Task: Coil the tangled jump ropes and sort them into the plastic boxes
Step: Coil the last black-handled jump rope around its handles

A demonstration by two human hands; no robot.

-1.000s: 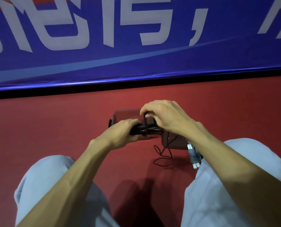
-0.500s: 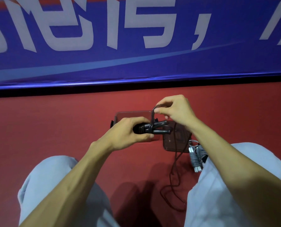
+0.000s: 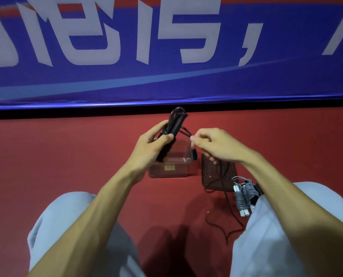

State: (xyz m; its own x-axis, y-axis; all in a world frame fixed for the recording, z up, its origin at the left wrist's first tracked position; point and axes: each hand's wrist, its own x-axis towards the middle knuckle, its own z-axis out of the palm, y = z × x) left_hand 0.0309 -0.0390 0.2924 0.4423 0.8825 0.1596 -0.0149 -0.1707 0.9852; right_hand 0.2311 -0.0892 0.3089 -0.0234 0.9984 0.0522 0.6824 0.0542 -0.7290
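Above red floor (image 3: 66, 156), black rope (image 3: 175, 121) fills left grip (image 3: 152, 148).

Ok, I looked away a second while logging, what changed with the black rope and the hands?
The left hand swung the black handles from lying sideways to pointing up, still gripping them. The right hand came off the handles and now pinches the cord beside them. The clear box and grey rope stayed put.

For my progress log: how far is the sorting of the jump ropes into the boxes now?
Done: the grey rope lies coiled, but on the floor, not boxed. In hand: the left hand grips the black rope by its handles; the right hand pinches its cord, part trailing loose. Left: finish winding, then box both ropes; the clear box looks empty.
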